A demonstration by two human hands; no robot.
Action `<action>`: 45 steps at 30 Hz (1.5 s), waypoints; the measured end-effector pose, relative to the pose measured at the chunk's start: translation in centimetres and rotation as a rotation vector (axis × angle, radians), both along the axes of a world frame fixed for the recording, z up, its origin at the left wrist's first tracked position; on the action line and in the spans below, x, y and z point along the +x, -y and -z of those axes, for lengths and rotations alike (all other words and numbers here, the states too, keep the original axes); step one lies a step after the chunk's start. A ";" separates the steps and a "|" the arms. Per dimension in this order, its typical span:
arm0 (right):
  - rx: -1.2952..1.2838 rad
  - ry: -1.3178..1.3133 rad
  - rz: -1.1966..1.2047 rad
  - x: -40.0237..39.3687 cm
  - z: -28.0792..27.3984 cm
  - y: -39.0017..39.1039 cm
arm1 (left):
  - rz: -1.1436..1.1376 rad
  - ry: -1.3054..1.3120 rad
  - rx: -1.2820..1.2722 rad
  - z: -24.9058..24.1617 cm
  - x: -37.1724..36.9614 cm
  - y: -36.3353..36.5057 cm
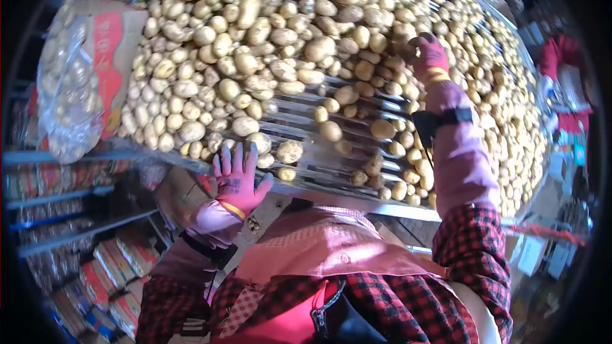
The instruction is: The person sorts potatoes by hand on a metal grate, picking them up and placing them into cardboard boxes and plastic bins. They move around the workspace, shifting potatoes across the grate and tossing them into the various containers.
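Note:
Many pale, partly muddy potatoes [245, 64] cover a slatted metal sorting table [299, 124]. My left hand [239, 178], in a pink glove with grey-blue fingertips, is open at the table's near edge. Its fingers are spread beside a few potatoes [290, 151]. Farther off to the right, my right hand [431, 55] reaches into the heap in a matching glove. Its fingers curl down round a brownish potato [405, 50], partly hidden by the glove. Bare slats show between the larger potatoes on the left and the smaller ones [503, 108] on the right.
A cardboard box [124, 57] with a clear plastic bag [73, 89] of potatoes stands at the table's left end. Shelves with stacked packages [124, 255] lie at lower left. Another person's red sleeve [561, 54] shows at the far right. The table's metal front edge [395, 207] runs before my apron.

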State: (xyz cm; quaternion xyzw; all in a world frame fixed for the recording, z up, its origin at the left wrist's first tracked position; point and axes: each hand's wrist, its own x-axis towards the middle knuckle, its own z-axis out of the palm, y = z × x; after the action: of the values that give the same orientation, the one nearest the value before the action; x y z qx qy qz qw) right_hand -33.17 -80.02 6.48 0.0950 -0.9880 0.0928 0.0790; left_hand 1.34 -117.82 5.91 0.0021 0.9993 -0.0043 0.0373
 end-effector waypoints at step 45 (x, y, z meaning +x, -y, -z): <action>0.126 0.040 -0.463 18.1 1.3 -27.5 | 1.084 -0.124 -0.006 6.2 -24.7 -41.0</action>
State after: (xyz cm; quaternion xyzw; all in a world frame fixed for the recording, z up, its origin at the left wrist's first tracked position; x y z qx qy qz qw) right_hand -15.11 -52.54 5.15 0.3216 -0.9451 0.0485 0.0301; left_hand -23.31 -76.83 -0.28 0.5168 0.8552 -0.0258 -0.0294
